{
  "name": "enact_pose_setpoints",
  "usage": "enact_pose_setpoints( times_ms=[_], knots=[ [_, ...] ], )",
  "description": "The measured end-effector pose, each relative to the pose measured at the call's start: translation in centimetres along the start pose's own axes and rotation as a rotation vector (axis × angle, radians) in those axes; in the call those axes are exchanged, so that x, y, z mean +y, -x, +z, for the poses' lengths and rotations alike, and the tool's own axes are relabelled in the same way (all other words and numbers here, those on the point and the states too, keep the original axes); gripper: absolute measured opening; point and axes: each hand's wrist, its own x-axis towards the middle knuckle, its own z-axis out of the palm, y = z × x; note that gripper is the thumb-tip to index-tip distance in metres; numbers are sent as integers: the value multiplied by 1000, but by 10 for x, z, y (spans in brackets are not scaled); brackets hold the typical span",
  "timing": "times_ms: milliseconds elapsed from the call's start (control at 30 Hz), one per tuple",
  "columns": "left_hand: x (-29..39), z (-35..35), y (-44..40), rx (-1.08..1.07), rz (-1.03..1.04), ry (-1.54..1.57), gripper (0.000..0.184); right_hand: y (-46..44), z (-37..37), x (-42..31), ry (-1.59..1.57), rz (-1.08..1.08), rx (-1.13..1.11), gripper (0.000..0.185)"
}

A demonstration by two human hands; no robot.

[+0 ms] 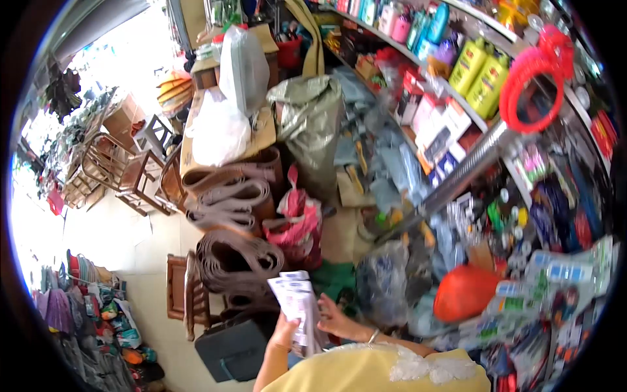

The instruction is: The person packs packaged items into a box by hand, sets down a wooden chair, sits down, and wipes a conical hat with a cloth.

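My left hand (pixel 285 331) is closed round the lower left side of a few flat white packets (pixel 295 302) with purple print, held upright in front of my body. To the right of them is my right hand (pixel 338 323), its fingers apart and close to the packets' edge. I cannot tell if its fingertips touch them. A bracelet is on my right wrist. Just beyond the packets lie rolled brown mats (pixel 238 258) and a pink-and-white plastic bag (pixel 297 228).
A dark grey case (pixel 232 351) sits on the floor at lower left, by a wooden chair (pixel 187 295). A green woven sack (pixel 310 124) stands ahead. Shelves of bottles (pixel 480 75), red rings (pixel 532 81) and a metal pole (pixel 467 166) crowd the right.
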Motion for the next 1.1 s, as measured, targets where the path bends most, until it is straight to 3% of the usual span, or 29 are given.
enact_pose_setpoints(
  times_ms=[67, 100, 133, 233, 367, 467, 600, 700, 800, 967, 1100],
  knots=[
    [-2, 65, -57, 186, 33, -129, 93, -32, -30, -32, 101, -294, 66, 108],
    [-8, 75, -84, 124, 3, -63, 92, -44, -52, -48, -83, -245, 54, 114],
    [-14, 86, -111, 62, -25, 7, 90, -50, -79, -66, -147, -247, 46, 105],
    [-10, 132, -163, 71, -33, 0, 86, -54, -122, -135, -149, -219, 98, 85],
    [-5, 166, -220, 15, -38, 9, 89, -74, -170, -176, -114, -149, 152, 74],
    [-4, 180, -270, 7, 25, 99, 89, -103, -213, -207, -129, -104, 86, 75],
    [14, 195, -351, -8, 15, -26, 92, -157, -277, -245, -204, -94, 70, 81],
    [52, 210, -440, -80, 185, -187, 88, -215, -325, -291, -152, -37, 40, 87],
    [91, 217, -523, -128, 391, -395, 86, -276, -359, -340, -148, -84, 103, 77],
    [180, 247, -599, -279, 368, -532, 89, -345, -423, -364, -262, -141, 166, 71],
    [236, 261, -657, -143, 548, -896, 86, -375, -477, -388, -423, -171, 298, 67]
  ],
)
